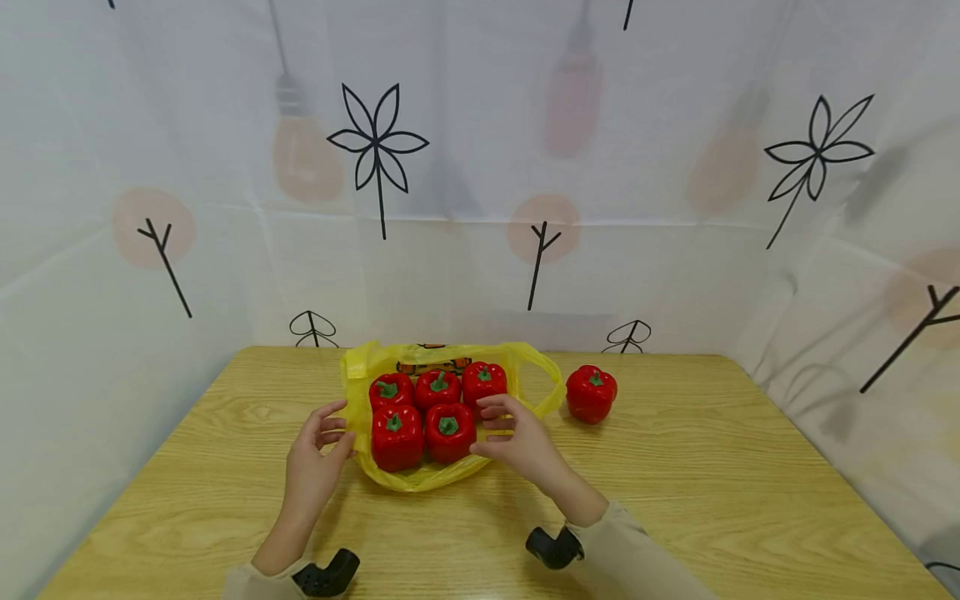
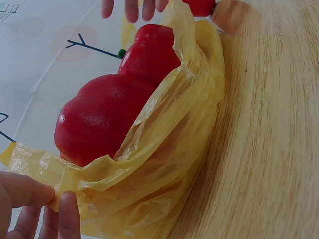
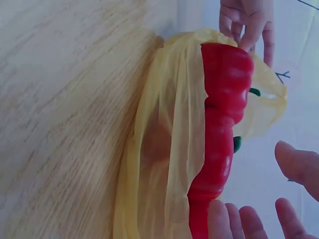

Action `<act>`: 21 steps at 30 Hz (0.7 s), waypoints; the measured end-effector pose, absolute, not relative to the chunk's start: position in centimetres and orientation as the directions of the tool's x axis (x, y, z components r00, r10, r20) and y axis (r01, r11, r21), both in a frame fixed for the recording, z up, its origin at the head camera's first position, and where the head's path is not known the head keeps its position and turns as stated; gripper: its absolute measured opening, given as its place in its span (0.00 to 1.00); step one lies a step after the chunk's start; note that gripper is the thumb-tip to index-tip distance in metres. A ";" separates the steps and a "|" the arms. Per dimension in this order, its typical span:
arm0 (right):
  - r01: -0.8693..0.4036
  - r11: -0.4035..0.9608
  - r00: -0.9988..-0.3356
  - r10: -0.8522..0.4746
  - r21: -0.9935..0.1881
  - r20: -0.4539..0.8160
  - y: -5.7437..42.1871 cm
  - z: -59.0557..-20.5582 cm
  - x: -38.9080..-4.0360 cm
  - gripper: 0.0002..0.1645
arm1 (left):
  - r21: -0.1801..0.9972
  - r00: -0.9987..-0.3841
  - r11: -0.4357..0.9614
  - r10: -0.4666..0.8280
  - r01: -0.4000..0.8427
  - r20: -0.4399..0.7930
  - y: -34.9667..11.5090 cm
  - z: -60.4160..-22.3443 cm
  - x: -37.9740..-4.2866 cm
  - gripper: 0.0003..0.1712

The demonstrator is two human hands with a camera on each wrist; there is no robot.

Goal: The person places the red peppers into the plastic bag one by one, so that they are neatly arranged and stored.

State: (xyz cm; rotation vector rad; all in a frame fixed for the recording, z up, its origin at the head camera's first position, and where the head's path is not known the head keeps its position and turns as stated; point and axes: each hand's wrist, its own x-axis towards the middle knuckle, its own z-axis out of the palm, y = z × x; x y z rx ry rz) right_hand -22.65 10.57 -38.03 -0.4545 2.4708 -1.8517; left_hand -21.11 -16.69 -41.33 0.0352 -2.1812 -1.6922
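A yellow plastic bag (image 1: 427, 481) lies with its mouth spread on the table, several red bell peppers (image 1: 397, 446) sitting inside with green stems showing. At the bag's left side, my left hand (image 1: 315, 462) pinches its rim between thumb and fingertip, seen in the left wrist view at the bag edge (image 2: 75, 174). My right hand (image 1: 525, 446) hovers over the bag's right side, thumb and fingers apart, beside the peppers (image 3: 222, 149), with nothing held. It partly hides the peppers on that side. One more red bell pepper (image 1: 592, 395) stands outside, right of the bag's handle loop (image 1: 555, 379).
The wooden table (image 1: 675, 500) extends on both sides of the bag. A white cloth (image 1: 480, 275) with printed flowers and bulbs hangs behind and along the sides. Black devices (image 1: 555, 547) are worn at both wrists over beige sleeves (image 1: 637, 554).
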 end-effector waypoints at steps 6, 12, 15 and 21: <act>-0.239 0.194 -0.958 -0.210 -0.951 0.198 11.0 -37.9 -21.7 0.30 | 0.935 -0.922 0.273 -0.249 0.227 0.297 -16.7 -41.3 -21.0 0.24; -0.217 0.184 -0.969 -0.158 -0.959 0.189 11.7 -38.1 -21.3 0.28 | 0.934 -0.925 0.281 -0.245 0.220 0.291 -16.7 -41.3 -21.0 0.24; -0.205 0.184 -0.975 -0.128 -0.961 0.183 12.0 -38.1 -21.1 0.26 | 0.935 -0.927 0.281 -0.242 0.215 0.286 -16.7 -41.3 -21.1 0.24; -0.230 0.171 -0.972 -0.086 -0.958 0.218 12.6 -37.9 -20.7 0.25 | 0.936 -0.929 0.279 -0.237 0.215 0.284 -16.7 -41.4 -21.1 0.24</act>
